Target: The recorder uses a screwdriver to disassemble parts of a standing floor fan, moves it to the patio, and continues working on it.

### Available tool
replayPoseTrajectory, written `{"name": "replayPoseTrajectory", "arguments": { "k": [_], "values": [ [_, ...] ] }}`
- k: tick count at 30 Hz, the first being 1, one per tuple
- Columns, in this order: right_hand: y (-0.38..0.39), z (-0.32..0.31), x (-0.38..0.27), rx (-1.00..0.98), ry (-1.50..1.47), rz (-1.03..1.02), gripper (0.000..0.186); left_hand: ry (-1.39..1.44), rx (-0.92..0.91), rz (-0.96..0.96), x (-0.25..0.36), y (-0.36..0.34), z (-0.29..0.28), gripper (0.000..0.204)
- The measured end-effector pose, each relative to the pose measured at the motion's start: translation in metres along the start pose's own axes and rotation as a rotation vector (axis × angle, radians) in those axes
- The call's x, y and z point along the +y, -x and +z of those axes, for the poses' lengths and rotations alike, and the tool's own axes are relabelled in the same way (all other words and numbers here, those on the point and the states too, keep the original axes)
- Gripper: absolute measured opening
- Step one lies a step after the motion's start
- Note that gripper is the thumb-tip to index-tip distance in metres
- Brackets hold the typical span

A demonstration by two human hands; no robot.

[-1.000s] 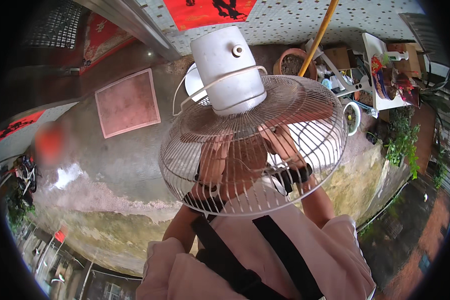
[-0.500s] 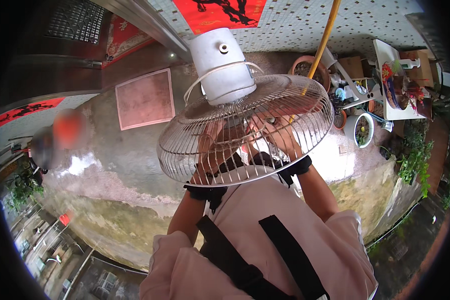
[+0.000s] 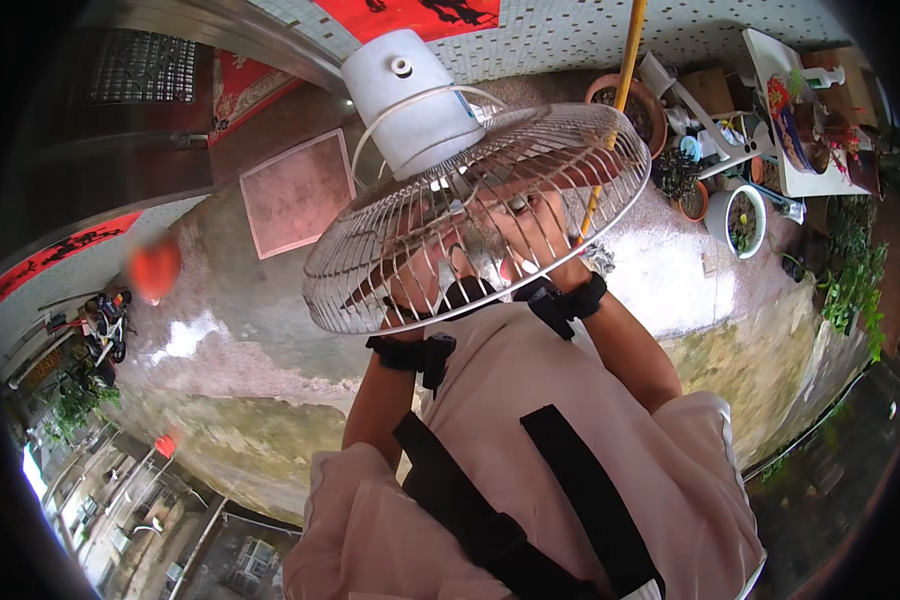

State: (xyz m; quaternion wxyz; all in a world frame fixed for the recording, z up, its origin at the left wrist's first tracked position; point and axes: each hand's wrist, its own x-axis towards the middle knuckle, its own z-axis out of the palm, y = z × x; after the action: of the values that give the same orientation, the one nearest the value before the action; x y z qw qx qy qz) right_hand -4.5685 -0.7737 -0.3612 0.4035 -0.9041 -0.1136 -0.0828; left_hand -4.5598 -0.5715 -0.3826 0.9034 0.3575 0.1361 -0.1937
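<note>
An electric fan with a white motor housing and a round, dirty wire guard fills the upper middle, tilted in front of me. A pale cord loops round the housing. Through the wires show the reddish-brown fan blades. My left hand is on the guard's far side at the left, its fingers mostly hidden by wires and a blade. Also behind the wires, my right hand has its fingers bent in close to the fan's hub. What it grips there is hidden. Black bands circle both wrists.
A pinkish mat lies on the worn concrete floor. A yellow pole stands behind the fan. At right are a white plant pot, a terracotta pot and a white board with clutter. A red blurred thing hangs at left.
The fan has shifted slightly up and left in view and its guard tilts more, right side higher. Both hands have moved with it, staying behind the wires.
</note>
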Motion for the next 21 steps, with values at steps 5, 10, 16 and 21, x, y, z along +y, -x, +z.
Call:
{"name": "replayPoseTrajectory", "arguments": {
  "k": [5, 10, 16, 21],
  "values": [
    [-0.013, -0.027, -0.011, 0.308, 0.337, -0.350, 0.033, -0.346, 0.087, -0.018, -0.006, -0.004, 0.002, 0.042],
    [-0.031, -0.008, -0.011, 0.092, -0.631, 0.645, 0.051, -0.116, 0.077, 0.017, 0.006, -0.010, 0.013, 0.037],
    [-0.025, 0.006, 0.006, 0.179, -0.708, 0.405, 0.051, -0.101, 0.096, 0.071, 0.002, -0.020, 0.001, 0.036],
    [-0.022, 0.007, 0.001, 0.245, -0.779, 0.414, 0.038, -0.166, 0.051, 0.103, -0.008, -0.022, -0.016, 0.039]
  ]
}}
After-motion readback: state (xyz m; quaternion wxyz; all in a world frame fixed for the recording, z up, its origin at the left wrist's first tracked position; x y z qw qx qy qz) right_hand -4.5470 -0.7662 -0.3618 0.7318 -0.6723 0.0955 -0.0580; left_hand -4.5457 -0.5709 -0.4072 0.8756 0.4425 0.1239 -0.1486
